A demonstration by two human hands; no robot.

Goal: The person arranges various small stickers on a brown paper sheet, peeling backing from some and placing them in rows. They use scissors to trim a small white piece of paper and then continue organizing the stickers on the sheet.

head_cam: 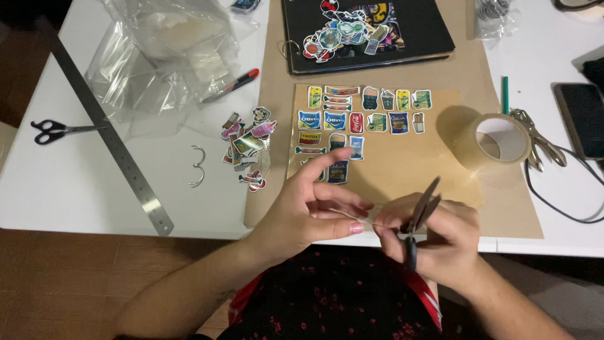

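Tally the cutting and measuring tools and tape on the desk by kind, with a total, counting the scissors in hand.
Scissors: 2, one pair in the right hand, one black-handled pair at the desk's left edge
Metal ruler: 1
Utility knife: 1
Tape roll: 1
Total: 5

Warm, even indoor light falls from above onto a white bench (82, 189), which looks bright but not blown out. Clear plastic bags (163, 56) at 11 o'clock catch soft white glare. A roll of tape (497, 140) at 2 o'clock throws a soft shadow to its left onto brown paper (402, 170). The left hand (308, 208) and right hand (440, 239) at 6 o'clock are slightly blurred. The corners darken, and the lower edge is dim. Small stickers (248, 141) look soft, with fine detail unreadable.
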